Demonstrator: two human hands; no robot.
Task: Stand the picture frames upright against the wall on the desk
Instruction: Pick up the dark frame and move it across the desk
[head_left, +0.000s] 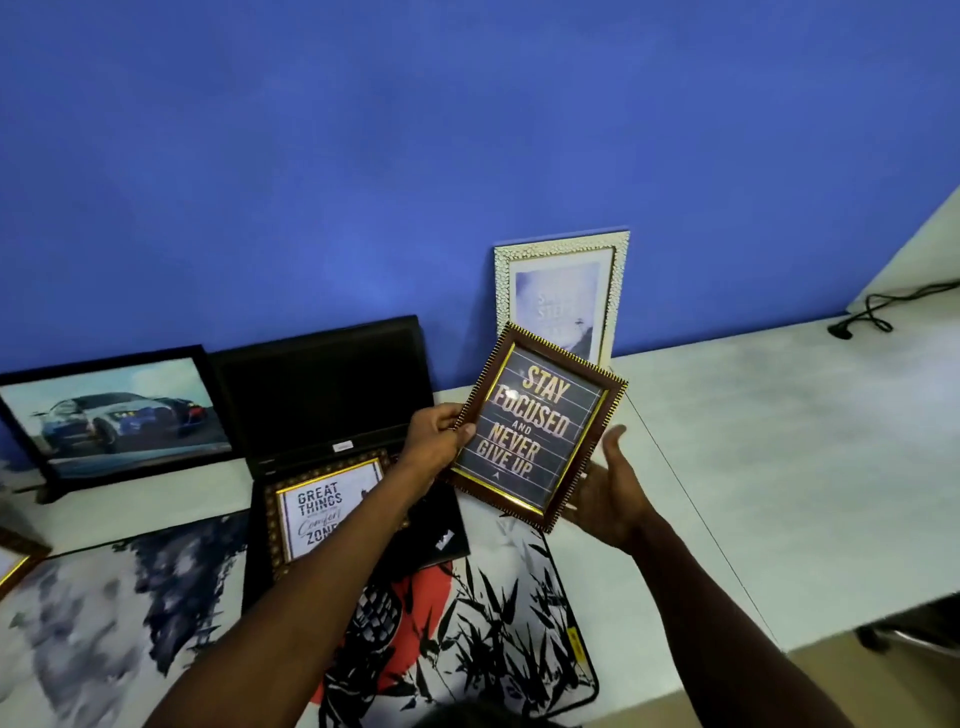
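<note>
I hold a brown, gold-trimmed frame (537, 426) reading "Stay focused and never give up" in the air above the desk, tilted. My left hand (436, 441) grips its left edge. My right hand (608, 488) is under its right side, fingers spread, supporting the back. A white textured frame (563, 296) stands upright against the blue wall (363, 156) just behind. A black frame with a car picture (117, 413) leans on the wall at the left. A "Great things" frame (322, 512) lies on the laptop's keyboard. A frame corner (15, 558) shows at the left edge.
An open black laptop (327, 384) sits by the wall. A printed desk mat (260, 623) covers the near desk. The white desk (753, 441) stretches right, with a black cable (878, 312) at the far right corner.
</note>
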